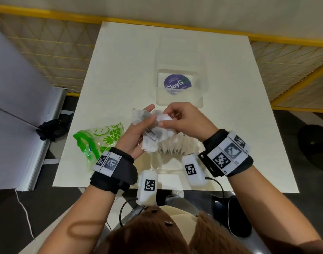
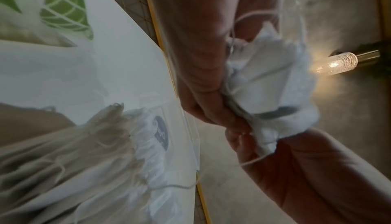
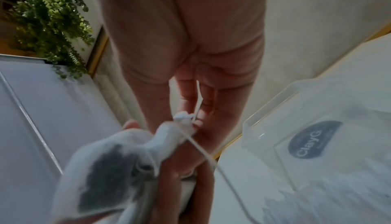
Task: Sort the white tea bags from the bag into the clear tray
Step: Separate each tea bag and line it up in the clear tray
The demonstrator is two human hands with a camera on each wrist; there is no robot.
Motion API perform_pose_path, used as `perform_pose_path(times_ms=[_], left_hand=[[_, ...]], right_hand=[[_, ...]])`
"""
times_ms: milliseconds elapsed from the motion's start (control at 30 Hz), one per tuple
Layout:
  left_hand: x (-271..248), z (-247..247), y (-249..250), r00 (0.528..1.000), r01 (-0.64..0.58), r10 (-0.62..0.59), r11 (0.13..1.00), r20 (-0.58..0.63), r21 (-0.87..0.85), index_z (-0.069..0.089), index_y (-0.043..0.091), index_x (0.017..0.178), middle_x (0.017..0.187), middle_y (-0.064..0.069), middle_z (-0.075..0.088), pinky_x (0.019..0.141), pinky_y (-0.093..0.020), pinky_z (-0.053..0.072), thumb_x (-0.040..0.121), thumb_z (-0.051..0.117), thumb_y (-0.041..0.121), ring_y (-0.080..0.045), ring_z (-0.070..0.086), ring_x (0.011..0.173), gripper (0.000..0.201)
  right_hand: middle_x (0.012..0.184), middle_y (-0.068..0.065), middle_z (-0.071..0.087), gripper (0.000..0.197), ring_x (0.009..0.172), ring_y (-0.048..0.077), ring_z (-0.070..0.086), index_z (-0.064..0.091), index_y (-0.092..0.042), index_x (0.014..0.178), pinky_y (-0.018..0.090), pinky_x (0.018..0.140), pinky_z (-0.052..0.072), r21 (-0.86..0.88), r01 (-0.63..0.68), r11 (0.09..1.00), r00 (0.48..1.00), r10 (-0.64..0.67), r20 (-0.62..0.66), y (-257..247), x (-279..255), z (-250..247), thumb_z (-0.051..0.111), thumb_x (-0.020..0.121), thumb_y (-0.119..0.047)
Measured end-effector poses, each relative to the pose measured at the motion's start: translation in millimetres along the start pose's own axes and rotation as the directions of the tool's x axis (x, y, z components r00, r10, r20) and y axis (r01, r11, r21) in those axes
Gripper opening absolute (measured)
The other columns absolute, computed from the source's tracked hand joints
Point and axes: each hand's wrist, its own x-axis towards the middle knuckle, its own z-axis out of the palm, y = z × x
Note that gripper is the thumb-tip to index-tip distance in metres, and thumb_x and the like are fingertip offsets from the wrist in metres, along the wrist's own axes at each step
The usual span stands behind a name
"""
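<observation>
Holding soft, crumpled tea bags (image 1: pixel 153 136) in my left hand (image 1: pixel 138 132), my right hand (image 1: pixel 182 120) pinches 1; wrist views alone show thin strings (image 3: pixel 198 145).

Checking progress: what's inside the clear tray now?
A row of white tea bags stands in the clear tray at its near end; the hands cover part of it.
</observation>
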Motion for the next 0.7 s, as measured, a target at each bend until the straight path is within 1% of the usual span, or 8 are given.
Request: perform_pose_path(times_ms=[133,200,267,333,433,567,633,700], left_hand=[[-4.4,-8.4,4.5,0.993,0.018,-0.014,0.999,0.121,-0.036,0.073,0.014,0.095,0.102,-0.010,0.071,0.082,-0.030,0.055,0.049,0.090,0.013,-0.019,0.068,0.096,0.049],[-5.2,-11.4,7.7,0.989,0.032,-0.024,0.998,0.148,-0.054,0.074,0.009,0.097,0.106,-0.010,0.070,0.086,-0.028,0.054,0.053,0.088,0.015,-0.018,0.067,0.100,0.047],[-5.9,-15.9,11.7,0.988,0.036,-0.025,0.997,0.153,-0.074,0.074,0.006,0.099,0.108,-0.010,0.070,0.085,-0.028,0.054,0.054,0.088,0.017,-0.017,0.066,0.102,0.048],[-6.5,-18.7,15.9,0.988,0.046,-0.033,0.995,0.148,-0.087,0.072,0.006,0.102,0.112,-0.011,0.069,0.088,-0.029,0.053,0.053,0.089,0.017,-0.018,0.065,0.104,0.054],[-6.9,-23.6,19.9,0.992,0.030,-0.022,0.997,0.125,-0.066,0.070,0.006,0.107,0.115,-0.012,0.067,0.097,-0.033,0.048,0.054,0.088,0.016,-0.021,0.063,0.109,0.057],[-8.1,-25.1,25.0,0.996,0.028,-0.024,0.998,0.087,-0.048,0.072,0.006,0.102,0.110,-0.013,0.069,0.085,-0.033,0.055,0.050,0.088,0.016,-0.022,0.066,0.103,0.055],[-8.4,-24.6,26.1,0.998,0.004,0.000,0.998,0.070,-0.060,0.069,0.004,0.105,0.104,-0.012,0.070,0.077,-0.029,0.057,0.056,0.083,0.015,-0.020,0.068,0.097,0.052],[-8.4,-25.8,27.6,0.999,-0.011,0.014,0.996,0.033,-0.091,0.058,0.005,0.114,0.104,-0.010,0.070,0.080,-0.024,0.055,0.063,0.079,0.014,-0.015,0.068,0.096,0.056]], right_hand=[[0.080,0.005,0.058,0.015,0.068,0.017,0.057,0.054,-0.022,0.076,0.033,0.058,0.052,0.059,0.035,0.998,0.998,-0.031,-0.060,-5.1,6.4,2.8,0.067,0.083,-0.017],[0.091,0.012,0.061,0.013,0.071,0.019,0.061,0.052,-0.020,0.080,0.030,0.053,0.055,0.082,0.056,0.995,0.996,-0.050,-0.078,-11.1,9.7,6.6,0.064,0.086,-0.018],[0.094,0.014,0.060,0.013,0.076,0.025,0.063,0.050,-0.021,0.083,0.036,0.057,0.058,0.112,0.064,0.992,0.994,-0.053,-0.095,-16.7,12.6,10.3,0.060,0.088,-0.018],[0.092,0.015,0.058,0.012,0.077,0.029,0.063,0.047,-0.021,0.084,0.042,0.061,0.059,0.144,0.055,0.988,0.993,-0.039,-0.111,-20.2,15.1,13.6,0.057,0.090,-0.016],[0.093,0.015,0.056,0.009,0.077,0.028,0.063,0.047,-0.015,0.092,0.041,0.061,0.059,0.177,0.041,0.983,0.995,-0.025,-0.092,-24.0,16.8,19.5,0.056,0.090,-0.015],[0.100,0.003,0.059,0.023,0.080,0.019,0.065,0.058,-0.017,0.104,0.035,0.062,0.059,0.128,0.040,0.991,0.999,-0.041,0.001,-26.5,18.2,24.1,0.068,0.084,-0.023],[0.091,0.001,0.062,0.010,0.078,0.017,0.064,0.063,-0.015,0.093,0.033,0.060,0.058,0.161,0.062,0.985,0.998,-0.061,-0.009,-28.6,19.0,25.0,0.067,0.084,-0.017],[0.078,0.001,0.060,0.010,0.072,0.017,0.061,0.059,-0.017,0.079,0.030,0.057,0.054,0.190,0.058,0.980,0.996,-0.044,-0.076,-29.4,20.7,24.6,0.066,0.084,-0.013]])
